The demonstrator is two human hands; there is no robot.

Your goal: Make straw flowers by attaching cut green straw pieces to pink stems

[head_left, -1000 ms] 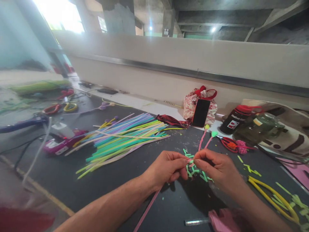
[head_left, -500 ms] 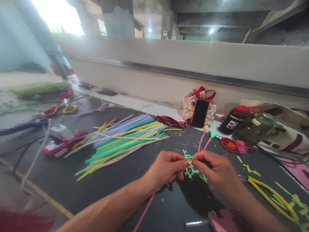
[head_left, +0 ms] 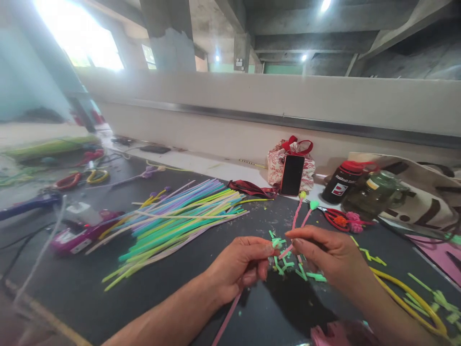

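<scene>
My left hand [head_left: 245, 262] is closed in a pinch on a pink chenille stem [head_left: 228, 318], whose long end hangs below the palm toward the near edge. A light green tuft [head_left: 277, 243] shows at its fingertips. My right hand [head_left: 320, 250] hovers just right of it, thumb and forefinger slightly apart with nothing visible between them. Short green chenille snippets [head_left: 286, 264] lie scattered under both hands. Behind them lie a pink stem with a green bud [head_left: 313, 205] and another with a yellow tip [head_left: 302, 195].
A bundle of coloured chenille stems [head_left: 180, 226] lies left. Red-handled pliers [head_left: 334, 218] and a yellow-handled tool [head_left: 406, 293] lie right. A phone [head_left: 292, 175] leans on a patterned bag [head_left: 275, 161]. A black bottle [head_left: 340, 185] and a green jug [head_left: 372, 194] stand behind. A purple power strip [head_left: 79, 235] sits left.
My right hand's fingertips have come away from the green piece and moved slightly right. My left hand keeps the pink stem, and the view has tilted up a little.
</scene>
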